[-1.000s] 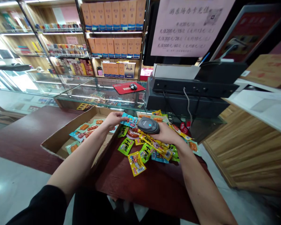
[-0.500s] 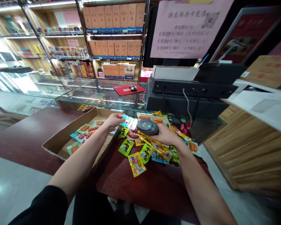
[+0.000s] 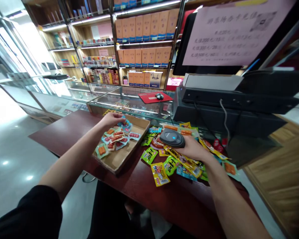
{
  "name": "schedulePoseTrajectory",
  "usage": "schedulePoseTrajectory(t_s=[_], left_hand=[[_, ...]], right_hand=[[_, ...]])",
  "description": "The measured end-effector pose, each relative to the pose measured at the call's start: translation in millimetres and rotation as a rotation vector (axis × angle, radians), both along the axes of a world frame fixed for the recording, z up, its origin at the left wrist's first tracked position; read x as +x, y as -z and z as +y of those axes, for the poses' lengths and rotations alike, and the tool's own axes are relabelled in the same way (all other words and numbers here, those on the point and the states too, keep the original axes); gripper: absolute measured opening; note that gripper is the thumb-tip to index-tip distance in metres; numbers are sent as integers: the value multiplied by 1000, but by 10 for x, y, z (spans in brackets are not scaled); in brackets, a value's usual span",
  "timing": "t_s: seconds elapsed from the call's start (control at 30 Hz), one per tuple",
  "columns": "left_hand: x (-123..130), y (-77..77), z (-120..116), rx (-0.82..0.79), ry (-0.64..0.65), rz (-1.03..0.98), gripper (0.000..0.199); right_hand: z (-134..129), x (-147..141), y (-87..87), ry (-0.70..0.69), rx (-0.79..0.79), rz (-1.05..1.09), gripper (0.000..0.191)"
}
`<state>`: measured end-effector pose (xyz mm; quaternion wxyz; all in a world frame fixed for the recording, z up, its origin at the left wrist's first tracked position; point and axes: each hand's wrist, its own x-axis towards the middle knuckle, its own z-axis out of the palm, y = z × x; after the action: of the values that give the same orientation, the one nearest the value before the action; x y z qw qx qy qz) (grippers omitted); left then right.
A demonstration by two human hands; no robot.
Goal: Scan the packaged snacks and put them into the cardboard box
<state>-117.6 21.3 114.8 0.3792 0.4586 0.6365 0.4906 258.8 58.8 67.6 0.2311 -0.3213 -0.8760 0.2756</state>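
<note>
Over the back left part of a shallow cardboard box [image 3: 127,158], my left hand [image 3: 112,120] pinches a blue snack packet [image 3: 125,124]. Several small sausage packets [image 3: 118,136] lie inside the box below it. My right hand [image 3: 192,146] is wrapped round a dark barcode scanner [image 3: 172,138] with a small blue light. The scanner is just above a pile of snack packets, among them a green packet [image 3: 149,155], a yellow packet [image 3: 159,174] and a long yellow packet [image 3: 184,160]. Its handle is mostly hidden by my hand.
The dark red table [image 3: 64,131] meets a glass counter [image 3: 129,99] bearing a red mouse pad [image 3: 149,97] and mouse. A monitor with a pink sign [image 3: 221,36] stands at the back right. Cables hang behind the pile; shelves of orange boxes are farther back.
My left hand has moved left from beside the scanner to over the box, still with a blue packet. The scanner's light has turned from green to blue. The view has shifted left.
</note>
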Motion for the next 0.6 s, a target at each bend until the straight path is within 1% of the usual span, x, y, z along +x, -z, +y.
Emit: schedulePoseTrajectory(t_s=[0.07, 0.13, 0.2, 0.27, 0.33, 0.4, 0.53, 0.6], left_hand=[[-259, -84, -162, 1, -72, 17, 41], [-434, -119, -267, 11, -124, 23, 40], [-507, -98, -301, 20, -135, 26, 38], [-472, -36, -264, 21, -103, 18, 38], [-337, 42, -172, 20, -41, 1, 41], [-118, 112, -40, 7, 37, -8, 45], [479, 217, 281, -19, 181, -20, 46], [801, 269, 450, -29, 265, -25, 43]], right_hand=[[-7, -19, 12, -13, -2, -4, 43], [-12, -26, 10, -17, -8, 0, 43], [-15, -18, -11, -20, -10, 6, 44], [-16, 3, -46, -14, -12, 9, 46], [-13, 38, -81, 8, -3, 16, 46], [-8, 82, -102, 39, 12, 41, 44], [6, 209, -96, 91, 0, 105, 53], [24, 305, -78, 123, -27, 105, 53]])
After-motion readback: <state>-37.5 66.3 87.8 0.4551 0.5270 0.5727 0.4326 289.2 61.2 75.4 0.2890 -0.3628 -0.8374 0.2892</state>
